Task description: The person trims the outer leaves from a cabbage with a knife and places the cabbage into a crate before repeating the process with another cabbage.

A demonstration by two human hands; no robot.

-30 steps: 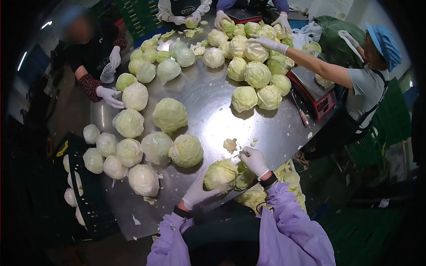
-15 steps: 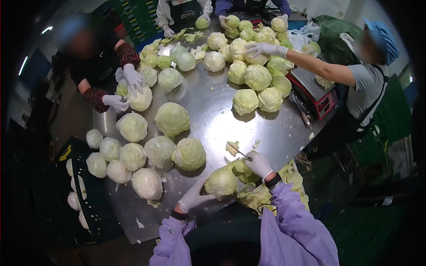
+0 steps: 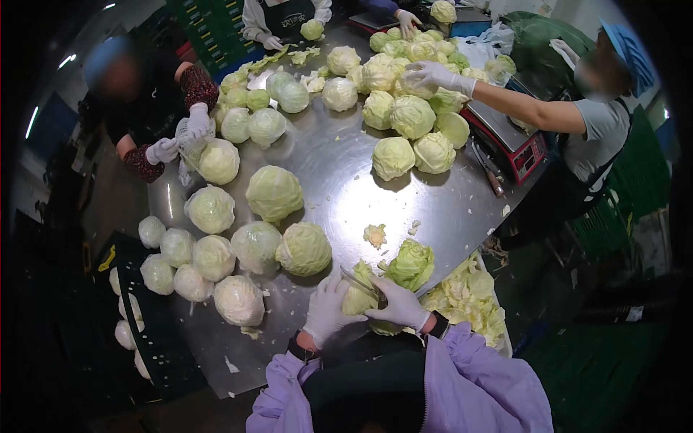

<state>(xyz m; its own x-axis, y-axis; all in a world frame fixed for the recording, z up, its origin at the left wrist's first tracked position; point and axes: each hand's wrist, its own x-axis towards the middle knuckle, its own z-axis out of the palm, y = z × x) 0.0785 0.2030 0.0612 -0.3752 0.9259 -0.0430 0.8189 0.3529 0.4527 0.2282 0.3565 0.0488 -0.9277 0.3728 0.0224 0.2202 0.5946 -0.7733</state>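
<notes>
Close in front of me, a pale green cabbage (image 3: 358, 298) sits between my two gloved hands. My left hand (image 3: 328, 312) clasps its left side. A knife (image 3: 357, 281) lies across the top of this cabbage, with my right hand (image 3: 399, 306) closed on its handle while the fingers rest against the cabbage. Just beyond my right hand is a greener, leafy cabbage (image 3: 411, 264). A trimmed-off piece of leaf and stem (image 3: 375, 235) lies farther out on the metal table (image 3: 339, 162).
Several cabbages, some wrapped, stand left of my hands, beside a dark crate (image 3: 155, 328). A bin of loose leaves (image 3: 468, 299) is at my right. A red scale (image 3: 521, 155) and another knife (image 3: 489, 172) lie beyond. Co-workers stand around the table; one handles netting (image 3: 189, 150).
My right hand has drawn back from the trimmed piece to the cabbage, bringing the knife over it. The greener cabbage now stands apart on the table. The left co-worker's hands have lifted with netting.
</notes>
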